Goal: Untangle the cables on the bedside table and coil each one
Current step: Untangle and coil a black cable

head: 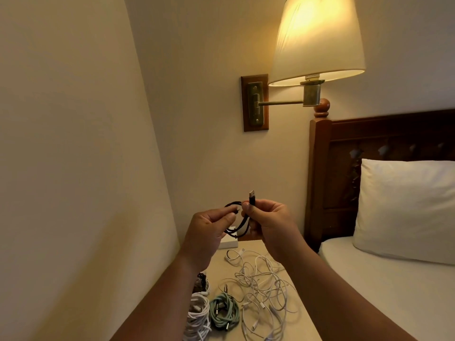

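The right hand's fingers [246,207] are curling round a black cable [240,227] just under its plug [251,196], which is pointing up at the centre of the frame. The left hand's fingers [227,217] are pinching the cable's loop just beside them. Both the right hand [268,225] and the left hand [209,232] are holding the cable in the air above the surface [221,269]. Below, at the bottom centre, a tangle of white cables [263,291] is sprawling over the pale surface. Left of it are lying a green coil [224,313], a white coil [198,316] and a dark coil [202,279], the last partly hidden by the left arm. A white box [229,243] is sitting at the far edge. A wall lamp [317,38] is glowing at the upper right above a carved wooden headboard [369,143], a white pillow [403,210] and the bed [394,291].
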